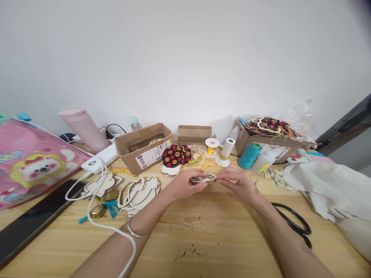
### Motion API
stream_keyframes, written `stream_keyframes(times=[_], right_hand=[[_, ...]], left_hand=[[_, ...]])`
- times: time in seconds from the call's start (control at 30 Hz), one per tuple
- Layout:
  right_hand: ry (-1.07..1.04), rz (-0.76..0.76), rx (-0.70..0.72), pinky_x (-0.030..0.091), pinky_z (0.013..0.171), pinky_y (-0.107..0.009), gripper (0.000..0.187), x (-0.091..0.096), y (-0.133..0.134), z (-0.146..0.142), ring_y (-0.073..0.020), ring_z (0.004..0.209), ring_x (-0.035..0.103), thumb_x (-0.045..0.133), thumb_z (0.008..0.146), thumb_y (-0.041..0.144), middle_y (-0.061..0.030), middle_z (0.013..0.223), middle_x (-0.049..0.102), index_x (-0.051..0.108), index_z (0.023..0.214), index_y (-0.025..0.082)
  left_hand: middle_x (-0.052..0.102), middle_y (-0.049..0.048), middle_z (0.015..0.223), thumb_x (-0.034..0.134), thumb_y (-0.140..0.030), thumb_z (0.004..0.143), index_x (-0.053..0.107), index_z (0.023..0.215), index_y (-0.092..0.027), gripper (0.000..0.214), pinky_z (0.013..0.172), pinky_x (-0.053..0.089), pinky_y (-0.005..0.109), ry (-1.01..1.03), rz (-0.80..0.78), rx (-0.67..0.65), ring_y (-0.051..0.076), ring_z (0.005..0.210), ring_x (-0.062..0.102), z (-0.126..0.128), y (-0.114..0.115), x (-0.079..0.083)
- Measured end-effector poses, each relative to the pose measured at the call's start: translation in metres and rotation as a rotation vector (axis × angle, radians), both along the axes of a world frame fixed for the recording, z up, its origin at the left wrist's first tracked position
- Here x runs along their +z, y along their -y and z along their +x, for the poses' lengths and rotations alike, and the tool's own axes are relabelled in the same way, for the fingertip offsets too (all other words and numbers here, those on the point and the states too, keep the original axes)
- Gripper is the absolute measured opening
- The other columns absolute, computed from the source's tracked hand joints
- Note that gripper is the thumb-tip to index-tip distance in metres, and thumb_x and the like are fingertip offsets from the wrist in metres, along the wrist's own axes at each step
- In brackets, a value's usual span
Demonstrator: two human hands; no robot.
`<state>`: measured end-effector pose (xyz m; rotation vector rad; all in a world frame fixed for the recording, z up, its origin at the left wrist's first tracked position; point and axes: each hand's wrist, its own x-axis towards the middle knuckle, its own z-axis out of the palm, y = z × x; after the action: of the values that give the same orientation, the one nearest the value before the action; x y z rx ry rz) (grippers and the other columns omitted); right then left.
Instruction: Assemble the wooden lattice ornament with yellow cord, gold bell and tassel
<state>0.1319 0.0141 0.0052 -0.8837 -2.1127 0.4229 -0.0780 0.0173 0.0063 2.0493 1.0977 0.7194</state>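
My left hand [182, 184] and my right hand [236, 183] meet near the middle of the wooden tabletop [220, 239], holding a small printed piece [203, 178] between them. The piece is pale with dark markings; its material is too small to tell. My left fingertips [197, 176] pinch one end and my right fingertips [220, 178] pinch the other. Neither hand is clenched, and the remaining fingers curve loosely.

Just far of my hands lie a round black fabric piece with red flowers [173, 155] and tangled yellow thread [199, 164]. Farther right stand a spool of yellow thread [212, 148], a white spool [227, 148] and a teal thread cone [248, 155]. To the left lie stacked pale wooden cut-outs [139, 195], with a cardboard box [142, 148] on the far side. A white cable [95, 208] crosses my left forearm, which wears a metal bangle [136, 231]. Black-handled scissors [292, 222] lie near right, beside a white cloth [321, 189]. A pink printed bag [34, 166] lies at far left.
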Motion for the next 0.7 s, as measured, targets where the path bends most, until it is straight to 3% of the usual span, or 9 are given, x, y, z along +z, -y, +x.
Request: stream_keyframes(times=[0.23,0.47,0.7], right_hand=[[0.027,0.113,0.027,0.041,0.061,-0.027,0.008,0.001,0.001,-0.001,-0.0130,0.062,0.054,0.059,0.076,0.019,-0.0020,0.064,0.064,0.067,0.076,0.019],[-0.037,0.124,0.023,0.043,0.058,-0.026,0.011,-0.003,0.004,-0.009,-0.0130,0.061,0.054,0.059,0.076,0.025,-0.0022,0.061,0.064,0.067,0.074,0.018],[0.003,0.142,0.018,0.043,0.061,-0.027,0.019,-0.008,0.003,-0.010,-0.0129,0.063,0.054,0.058,0.077,0.028,-0.0015,0.066,0.066,0.063,0.093,0.020]], left_hand=[[0.058,0.0085,0.115,0.052,-0.039,0.073,0.064,0.099,-0.016,0.036,0.088,0.042,0.029,-0.048,-0.002,0.000,0.020,0.105,0.052,0.000,0.000,0.002],[0.059,0.0070,0.114,0.053,-0.043,0.072,0.065,0.097,-0.019,0.037,0.090,0.041,0.028,-0.072,0.018,0.027,0.020,0.105,0.053,0.001,0.000,-0.001],[0.059,0.0079,0.113,0.053,-0.044,0.072,0.064,0.098,-0.018,0.038,0.088,0.042,0.029,-0.054,0.036,0.032,0.021,0.103,0.054,0.001,0.001,-0.002]])
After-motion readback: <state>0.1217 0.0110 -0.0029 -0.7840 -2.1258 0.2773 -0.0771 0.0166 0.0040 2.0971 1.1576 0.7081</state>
